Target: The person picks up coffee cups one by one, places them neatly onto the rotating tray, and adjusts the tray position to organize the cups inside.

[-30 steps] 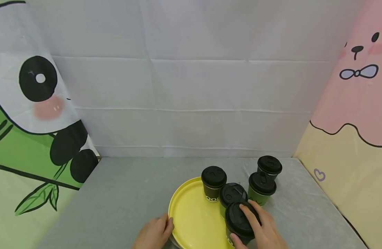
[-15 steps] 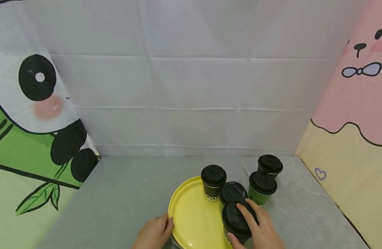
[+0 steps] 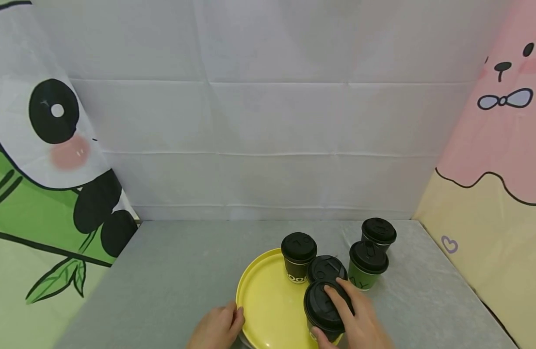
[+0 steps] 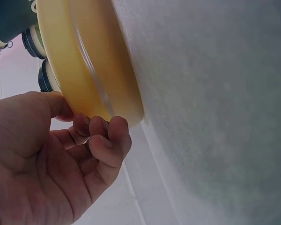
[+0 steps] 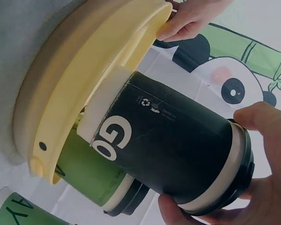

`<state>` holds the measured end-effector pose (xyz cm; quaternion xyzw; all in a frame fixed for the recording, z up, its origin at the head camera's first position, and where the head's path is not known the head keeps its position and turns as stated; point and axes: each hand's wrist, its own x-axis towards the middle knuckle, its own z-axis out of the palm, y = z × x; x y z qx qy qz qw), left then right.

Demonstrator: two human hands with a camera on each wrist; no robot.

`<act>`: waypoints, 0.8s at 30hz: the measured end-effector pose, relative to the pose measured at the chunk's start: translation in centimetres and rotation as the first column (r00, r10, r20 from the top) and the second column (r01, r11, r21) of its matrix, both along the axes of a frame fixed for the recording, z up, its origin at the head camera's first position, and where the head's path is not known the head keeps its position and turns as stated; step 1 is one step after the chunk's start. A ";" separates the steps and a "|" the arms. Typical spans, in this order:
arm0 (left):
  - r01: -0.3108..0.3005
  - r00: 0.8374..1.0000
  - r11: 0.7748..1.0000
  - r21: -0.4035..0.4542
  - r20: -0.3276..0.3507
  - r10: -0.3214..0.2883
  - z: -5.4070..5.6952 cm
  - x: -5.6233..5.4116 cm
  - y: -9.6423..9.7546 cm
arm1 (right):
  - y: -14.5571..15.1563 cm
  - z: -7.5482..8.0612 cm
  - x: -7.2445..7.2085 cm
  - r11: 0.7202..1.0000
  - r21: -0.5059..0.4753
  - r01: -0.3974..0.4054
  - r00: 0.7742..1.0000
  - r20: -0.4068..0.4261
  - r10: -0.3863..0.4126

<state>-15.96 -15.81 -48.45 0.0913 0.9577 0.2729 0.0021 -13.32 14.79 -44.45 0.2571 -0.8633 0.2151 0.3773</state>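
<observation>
"What has the right hand (image 3: 358,321) got?"

"A dark paper cup (image 5: 178,136) with pale lettering, gripped near its black plastic lid (image 3: 323,304), fingers and thumb spread around the top."

"Where is that cup, exactly?"

"Under those fingers, at the side of the round yellow plastic tray (image 3: 268,315) nearer the right hand. I can't tell whether its base touches the tray floor."

"And the left hand (image 3: 216,326)?"

"Pinching the rim on its own side: thumb over the edge, fingers curled against the outer wall."

"What stands beyond the right hand?"

"Just past the held cup, a black-lidded green paper cup (image 3: 327,267) on the tray. Farther off and leftward, a second dark paper cup (image 3: 297,264), black-lidded too, also on it. Ahead and to the hand's right, two more black-lidded cups (image 3: 367,264) stand close together on the grey tabletop (image 3: 185,271)."
</observation>
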 end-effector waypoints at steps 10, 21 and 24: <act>0.007 1.000 1.000 0.025 0.028 -0.008 -0.2 0.1 -0.1 | -0.6 -1.4 0.2 1.000 0.025 0.009 1.000 0.016 -0.009; 0.013 1.000 1.000 0.005 0.018 -0.013 -0.1 0.0 -0.2 | -1.2 -1.8 0.6 0.998 0.037 0.056 0.995 0.077 -0.059; 0.019 1.000 1.000 0.005 0.014 -0.019 -0.2 -0.1 -0.1 | -1.3 -1.9 0.6 0.997 0.040 0.060 0.994 0.093 -0.064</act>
